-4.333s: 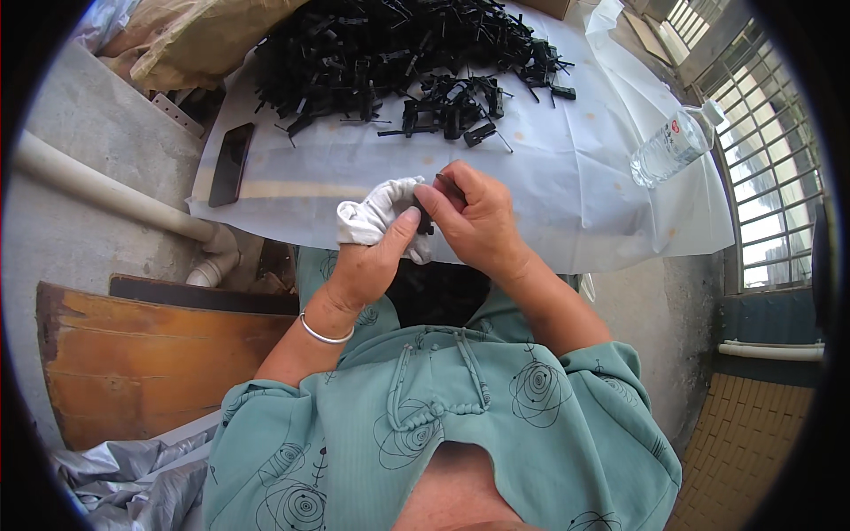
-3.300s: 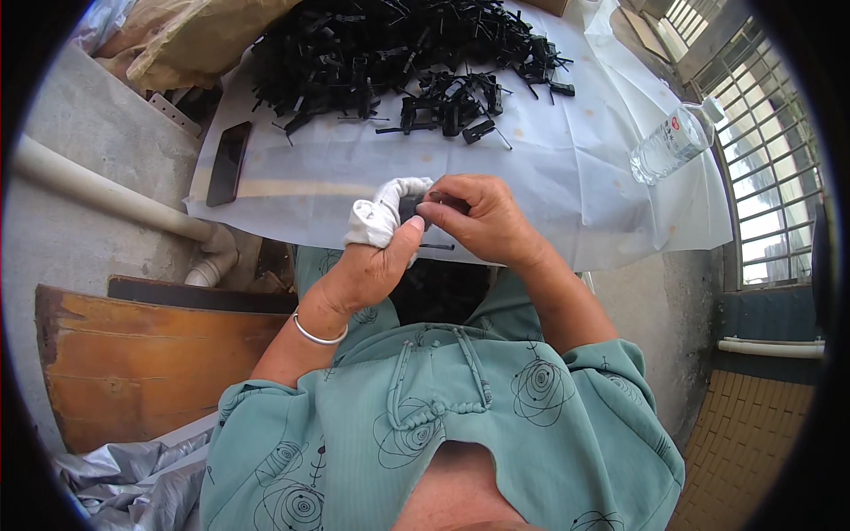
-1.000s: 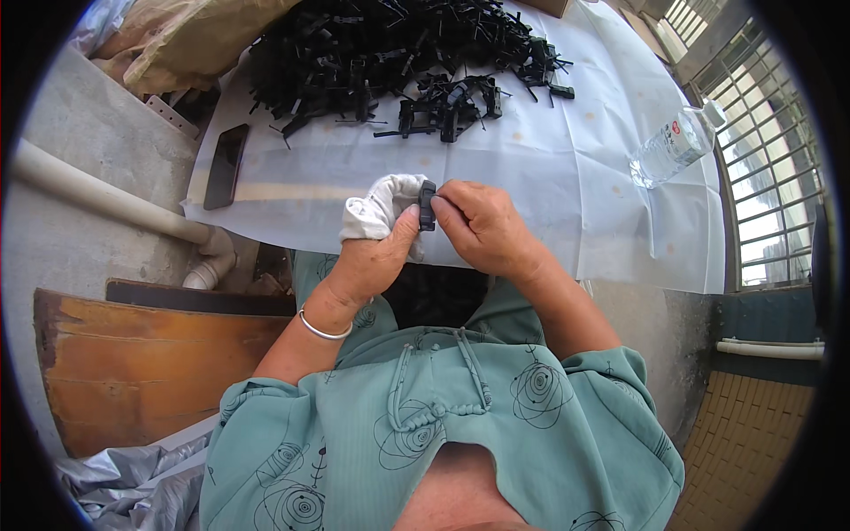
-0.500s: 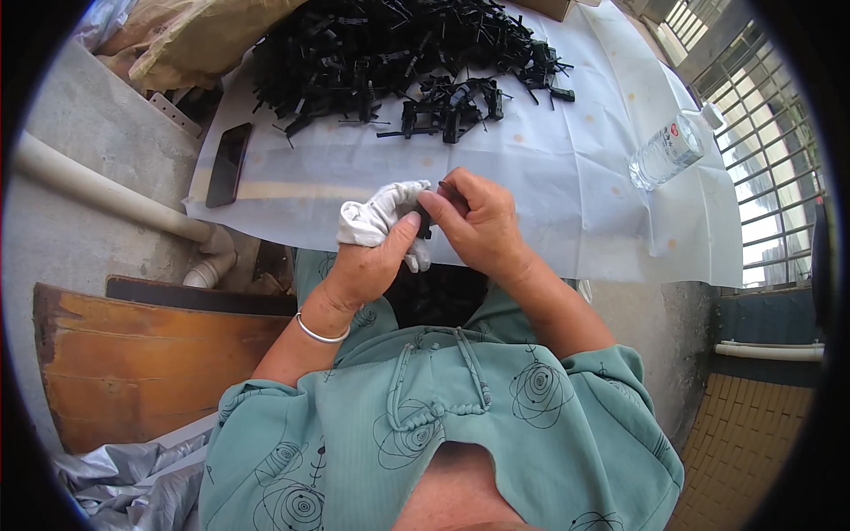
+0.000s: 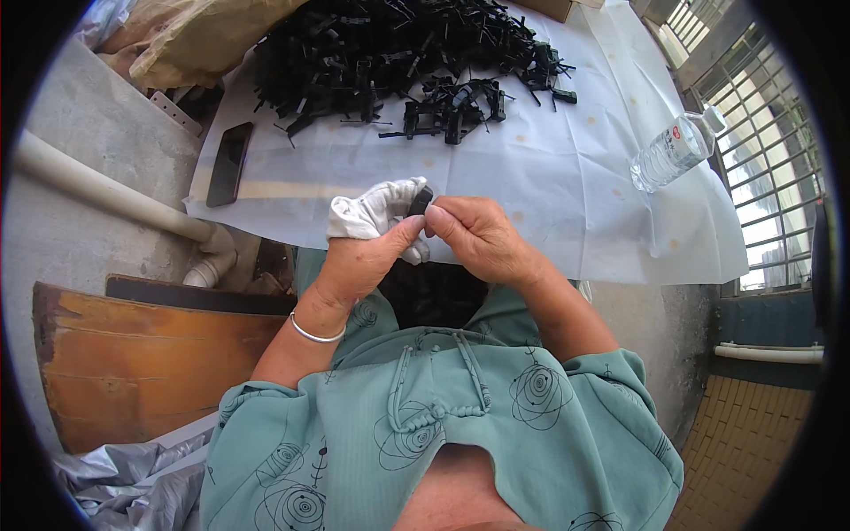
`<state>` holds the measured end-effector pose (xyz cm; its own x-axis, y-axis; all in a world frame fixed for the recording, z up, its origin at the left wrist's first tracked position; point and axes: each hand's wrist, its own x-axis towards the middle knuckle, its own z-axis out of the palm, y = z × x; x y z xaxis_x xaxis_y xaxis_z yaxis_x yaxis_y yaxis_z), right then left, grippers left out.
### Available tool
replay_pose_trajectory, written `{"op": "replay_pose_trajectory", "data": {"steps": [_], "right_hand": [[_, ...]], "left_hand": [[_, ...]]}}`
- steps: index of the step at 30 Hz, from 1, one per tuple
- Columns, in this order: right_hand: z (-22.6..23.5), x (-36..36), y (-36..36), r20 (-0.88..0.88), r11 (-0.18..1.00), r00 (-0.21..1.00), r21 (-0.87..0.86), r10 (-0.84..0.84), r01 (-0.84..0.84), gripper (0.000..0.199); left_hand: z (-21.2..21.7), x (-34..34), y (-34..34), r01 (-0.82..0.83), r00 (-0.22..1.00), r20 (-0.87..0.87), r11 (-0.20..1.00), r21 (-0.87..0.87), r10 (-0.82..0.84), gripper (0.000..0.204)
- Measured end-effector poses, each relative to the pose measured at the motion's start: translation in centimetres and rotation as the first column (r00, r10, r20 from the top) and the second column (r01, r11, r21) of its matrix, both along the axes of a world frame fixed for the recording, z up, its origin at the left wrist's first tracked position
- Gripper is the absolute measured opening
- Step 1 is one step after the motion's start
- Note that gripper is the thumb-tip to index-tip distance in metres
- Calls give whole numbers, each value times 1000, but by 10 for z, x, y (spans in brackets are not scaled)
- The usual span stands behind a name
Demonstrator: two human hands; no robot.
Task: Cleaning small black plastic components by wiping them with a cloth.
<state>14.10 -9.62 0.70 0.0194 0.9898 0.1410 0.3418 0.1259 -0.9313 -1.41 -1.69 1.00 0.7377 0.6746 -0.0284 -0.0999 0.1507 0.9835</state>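
Observation:
Between my hands, just above the near edge of the table, is a small black plastic part [image 5: 420, 202]. My left hand [image 5: 376, 232] grips it between a bare thumb and fingers covered by a white cloth glove [image 5: 376, 207]. A silver bangle [image 5: 317, 330] circles that wrist. Bare and closed, my right hand [image 5: 482, 232] pinches at the near right side of the part, thumb against fingertips. Whatever sits in that pinch is hidden by the fingers. Across the table lies a large heap of similar black plastic parts [image 5: 390, 62] with thin pins sticking out.
White plastic sheeting [image 5: 567, 203] covers the table. A dark phone [image 5: 230, 165] lies at its left, and a clear water bottle [image 5: 670, 152] is at its right. Brown wrapping [image 5: 199, 40] sits far left. A wooden board [image 5: 159, 363] and a pale pipe [image 5: 106, 190] are left of me.
My right hand has come down and closer to me, its fingers folding in. The black part now shows more plainly, tilted up from the gloved fingers. My left hand has shifted slightly left.

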Motion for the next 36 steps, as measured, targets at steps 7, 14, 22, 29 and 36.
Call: {"op": "replay_pose_trajectory", "data": {"steps": [7,14,22,29,36], "right_hand": [[-1,-1,2,-51,998,997,-9,-55,55,27],[-19,-14,9,-99,985,980,-51,-171,166,27],[-20,-12,12,-289,990,947,-11,-140,143,25],[-17,12,5,285,979,944,160,-168,126,11],[-2,8,4,145,969,972,191,-187,158,10]], "left_hand": [[-2,-1,3,55,998,41,998,-34,-53,30],[-6,3,-10,-89,986,-102,928,361,135,33],[-20,9,-3,-148,989,75,861,487,127,32],[-5,3,5,-59,997,42,998,28,58,33],[1,0,4,30,999,-36,998,60,-28,35]]}}
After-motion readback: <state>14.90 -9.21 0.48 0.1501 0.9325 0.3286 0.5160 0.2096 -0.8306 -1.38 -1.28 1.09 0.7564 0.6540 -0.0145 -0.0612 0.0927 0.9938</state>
